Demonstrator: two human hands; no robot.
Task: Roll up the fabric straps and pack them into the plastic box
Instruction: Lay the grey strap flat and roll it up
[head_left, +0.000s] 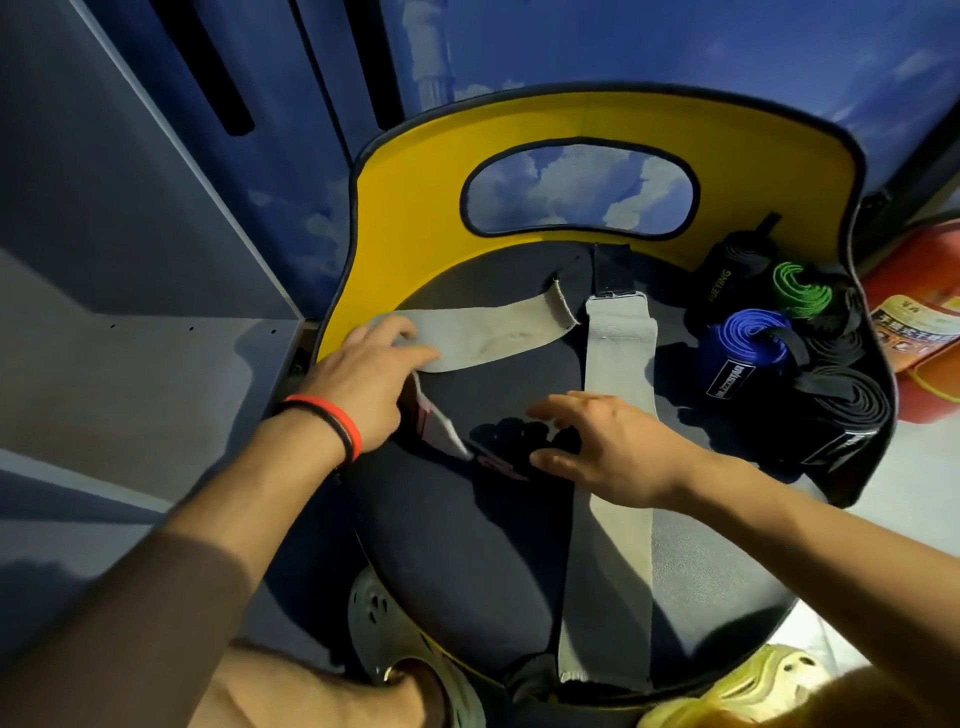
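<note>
Both look like light, limp woven webbing, best pinched at one end and wound tight: the curved grey strap (493, 332) at ten o'clock on the chair seat (467, 561) and the long grey strap (613, 545) running twelve to six. The left hand (363, 379) lies over the curved strap's bend, its hold underneath hidden; the right hand (608, 447) hovers spread and empty at centre.

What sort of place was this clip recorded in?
Probably a gym changing area: rolled black, blue and green fabric wraps on a yellow-backed dark chair, grey locker-like panels and a cloud-printed blue wall.
</note>
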